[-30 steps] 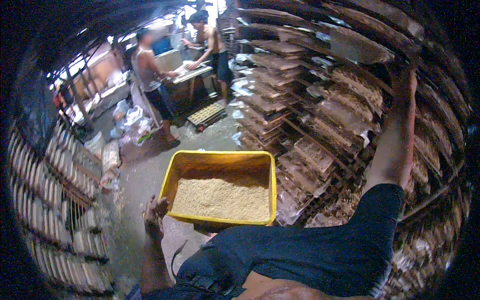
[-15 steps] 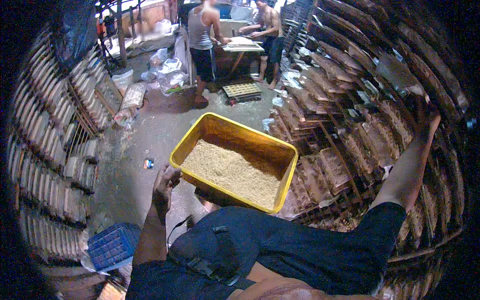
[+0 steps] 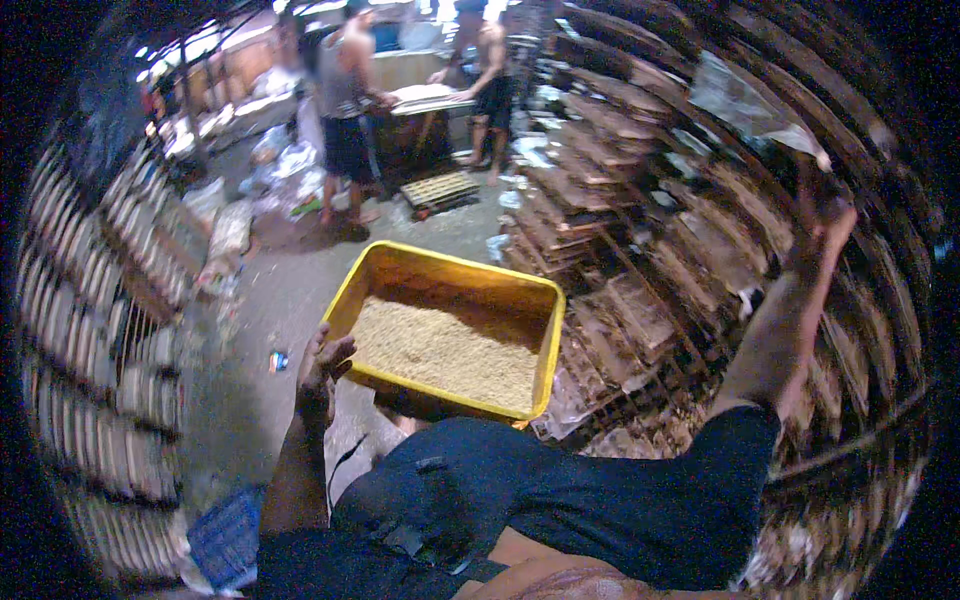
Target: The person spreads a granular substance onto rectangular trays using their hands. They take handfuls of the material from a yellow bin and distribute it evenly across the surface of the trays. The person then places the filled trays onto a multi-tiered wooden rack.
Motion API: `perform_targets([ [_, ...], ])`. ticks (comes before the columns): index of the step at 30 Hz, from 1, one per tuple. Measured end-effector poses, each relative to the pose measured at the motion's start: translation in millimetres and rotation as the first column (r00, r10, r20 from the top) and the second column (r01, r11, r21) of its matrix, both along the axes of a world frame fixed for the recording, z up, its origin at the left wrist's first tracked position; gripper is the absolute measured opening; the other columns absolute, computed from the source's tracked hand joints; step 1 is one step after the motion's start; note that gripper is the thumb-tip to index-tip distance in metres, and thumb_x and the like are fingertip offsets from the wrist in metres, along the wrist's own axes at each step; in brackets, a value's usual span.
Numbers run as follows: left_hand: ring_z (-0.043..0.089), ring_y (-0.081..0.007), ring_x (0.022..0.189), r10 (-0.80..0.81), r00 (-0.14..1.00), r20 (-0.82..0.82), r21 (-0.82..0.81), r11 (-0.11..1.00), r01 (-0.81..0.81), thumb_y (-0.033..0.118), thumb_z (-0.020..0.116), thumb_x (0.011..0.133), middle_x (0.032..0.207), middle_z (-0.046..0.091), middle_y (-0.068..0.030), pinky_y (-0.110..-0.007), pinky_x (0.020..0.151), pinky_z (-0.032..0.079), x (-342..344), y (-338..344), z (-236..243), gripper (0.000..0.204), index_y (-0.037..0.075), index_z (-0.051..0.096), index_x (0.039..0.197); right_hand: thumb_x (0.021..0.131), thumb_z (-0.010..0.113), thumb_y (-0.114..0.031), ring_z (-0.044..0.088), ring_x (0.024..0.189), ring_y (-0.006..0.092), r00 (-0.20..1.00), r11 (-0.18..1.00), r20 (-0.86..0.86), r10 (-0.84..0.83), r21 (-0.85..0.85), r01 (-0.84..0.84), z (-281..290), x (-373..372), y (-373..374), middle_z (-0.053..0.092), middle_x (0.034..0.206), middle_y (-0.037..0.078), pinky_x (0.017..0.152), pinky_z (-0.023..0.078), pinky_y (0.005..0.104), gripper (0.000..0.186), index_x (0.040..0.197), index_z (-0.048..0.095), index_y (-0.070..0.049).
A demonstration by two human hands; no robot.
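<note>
Tall wooden racks stacked with flat trays fill the right side of the view, and a second wall of racks curves down the left, with a bare concrete floor between them. At the far end two people stand at a counter, with a slatted crate on the floor near their feet. Closer in, a yellow rectangular tub partly filled with pale tan grain sits tilted just in front of the person's dark-clothed body, its near edge resting against the torso. The left hand holds the tub's left rim, its grip wrapped over the edge with fingers curled inside. The right hand is raised high against the right racks; it looks closed on a rack slat, though the blur there makes the grip hard to tell for certain. A blue crate lies low on the left, and a small blue scrap lies on the floor just beside the left hand.
</note>
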State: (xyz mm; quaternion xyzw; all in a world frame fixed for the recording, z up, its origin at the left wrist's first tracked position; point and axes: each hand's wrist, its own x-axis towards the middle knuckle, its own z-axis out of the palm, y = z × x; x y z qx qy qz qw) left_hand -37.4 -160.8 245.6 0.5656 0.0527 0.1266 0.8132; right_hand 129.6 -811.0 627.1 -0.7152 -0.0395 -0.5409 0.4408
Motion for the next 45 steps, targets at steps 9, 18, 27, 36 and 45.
perform_targets([
  [9,0.051,-0.0239,0.120,-0.431,0.837,0.337,-0.006,0.888,0.460,0.046,0.045,0.094,0.131,0.052,-0.0163,-0.038,0.102,0.036,87.3,-39.2,69.8,0.067,0.007,0.027,0.146,0.084,0.052,-0.006,0.059,0.104,0.0317,0.270,0.148,0.547,0.792,0.256,-0.955,-32.0,-102.7,75.5,0.063,0.108,0.021,0.097,0.045,0.0450,0.020,0.099,0.060,0.005],
  [18,0.047,-0.0306,0.124,-0.688,0.593,0.419,-0.135,0.598,0.790,0.061,0.044,0.089,0.137,0.046,-0.0198,-0.043,0.106,0.034,148.2,-96.2,208.7,0.083,-0.004,0.032,0.140,0.072,0.057,-0.009,0.061,0.094,0.0314,0.356,0.131,0.598,0.718,0.386,-0.913,-109.4,-202.7,186.8,0.064,0.103,0.020,0.086,0.050,0.0456,0.037,0.105,0.059,0.005],
  [27,0.064,-0.0316,0.092,-0.881,0.463,0.097,-0.253,0.428,0.867,0.072,0.044,0.081,0.106,0.067,-0.0193,-0.041,0.089,0.048,145.9,-10.7,222.2,0.087,-0.007,0.060,0.112,0.074,0.048,-0.006,0.062,0.088,0.0324,-0.027,-0.425,0.533,0.846,0.643,-0.637,-258.2,-243.7,263.4,0.058,0.114,0.023,0.072,0.053,0.0390,0.055,0.128,0.044,0.004],
  [36,0.066,-0.0250,0.073,-0.403,0.901,-0.162,-0.191,0.908,0.373,0.081,0.034,0.078,0.091,0.068,-0.0148,-0.037,0.072,0.054,110.6,56.8,-6.2,0.093,-0.005,0.062,0.103,0.074,0.058,-0.004,0.062,0.069,0.0232,0.320,0.325,-0.124,0.939,0.621,-0.713,-470.0,-143.2,283.1,0.062,0.092,0.011,0.062,0.052,0.0322,0.033,0.106,0.056,0.002],
  [45,0.058,-0.0255,0.106,-0.044,0.959,-0.280,-0.098,0.995,0.017,0.074,0.034,0.086,0.121,0.059,-0.0156,-0.034,0.093,0.045,104.4,74.4,-163.4,0.090,0.000,0.044,0.135,0.063,0.067,0.003,0.053,0.115,0.0231,-0.200,0.075,-0.152,0.968,0.935,-0.346,-517.5,-58.2,329.2,0.050,0.127,0.010,0.083,0.051,0.0328,0.099,0.149,0.019,-0.012],
])
